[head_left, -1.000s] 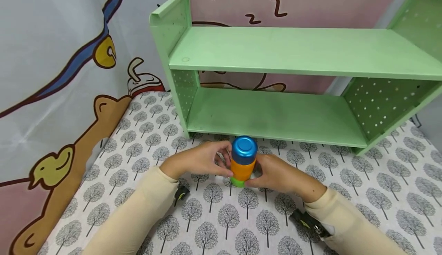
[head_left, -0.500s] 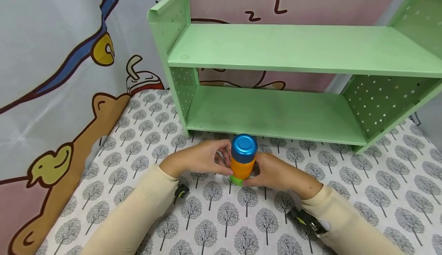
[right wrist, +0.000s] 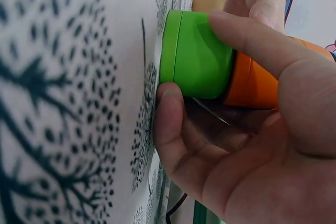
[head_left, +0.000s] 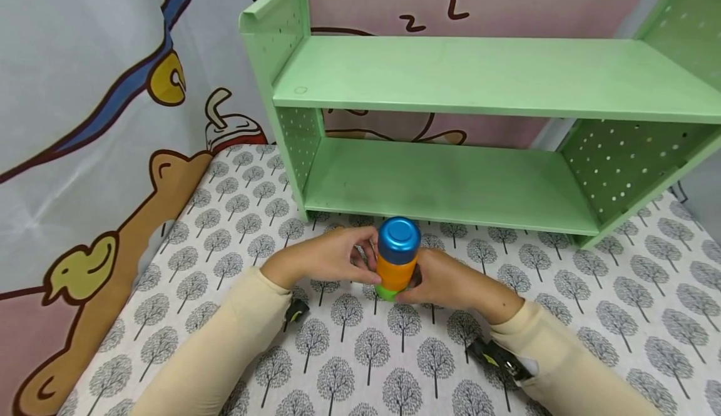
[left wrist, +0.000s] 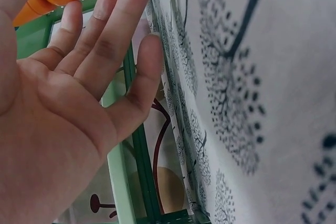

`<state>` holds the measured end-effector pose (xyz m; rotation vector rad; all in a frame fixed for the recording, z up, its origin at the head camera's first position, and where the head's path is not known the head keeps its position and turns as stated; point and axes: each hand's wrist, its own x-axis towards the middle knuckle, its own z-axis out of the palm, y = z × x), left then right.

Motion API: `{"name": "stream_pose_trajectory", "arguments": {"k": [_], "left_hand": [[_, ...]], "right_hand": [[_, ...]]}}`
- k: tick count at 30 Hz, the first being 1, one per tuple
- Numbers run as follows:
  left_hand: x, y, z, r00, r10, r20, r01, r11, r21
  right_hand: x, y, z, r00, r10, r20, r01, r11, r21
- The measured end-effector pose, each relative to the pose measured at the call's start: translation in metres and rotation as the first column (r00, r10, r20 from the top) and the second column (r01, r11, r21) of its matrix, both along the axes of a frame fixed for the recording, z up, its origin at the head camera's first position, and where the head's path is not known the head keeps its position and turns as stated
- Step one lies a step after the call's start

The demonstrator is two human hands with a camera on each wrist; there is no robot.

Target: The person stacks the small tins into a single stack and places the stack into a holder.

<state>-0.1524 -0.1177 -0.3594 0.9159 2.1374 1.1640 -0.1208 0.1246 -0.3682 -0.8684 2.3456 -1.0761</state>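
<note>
A bottle-shaped cylinder (head_left: 397, 272) stands upright on the tree-print cloth, close in front of the shelf. Its top is shiny blue, its middle orange and its bottom green (right wrist: 199, 51). My right hand (head_left: 447, 278) holds it low down, thumb on the green part and fingers curled behind. In the right wrist view one fingertip (right wrist: 170, 108) sits at the green base, against the cloth. My left hand (head_left: 338, 256) is on the other side, thumb tip at the orange part's lower edge. The left wrist view shows its fingers (left wrist: 113, 35) loosely spread beside the cylinder.
A light green two-tier shelf (head_left: 450, 184) with perforated sides stands behind the hands. The tree-print cloth (head_left: 349, 366) covers the table. A cartoon-printed curtain (head_left: 84, 122) hangs at the left and back. Dark wrist straps (head_left: 498, 360) are on both sleeves.
The right thumb has shifted slightly left across the green bottom. The cylinder and left hand stay nearly in place, while the head view has tilted a little downward.
</note>
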Motion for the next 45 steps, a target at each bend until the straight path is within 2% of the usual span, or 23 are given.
{"name": "stream_pose_trajectory", "arguments": {"k": [27,45], "left_hand": [[0.0019,0.001,0.0016,1.0,-0.001,0.003,0.001,1.0,-0.017],[0.0026,0.0008,0.0026,0.999,0.005,-0.034,-0.006,1.0,-0.023]], "right_hand": [[-0.0003,-0.0011,-0.0036,1.0,-0.011,-0.025,0.01,1.0,-0.022],[0.0002,0.0,-0.0033,0.999,-0.018,-0.038,0.016,0.999,-0.036]]}}
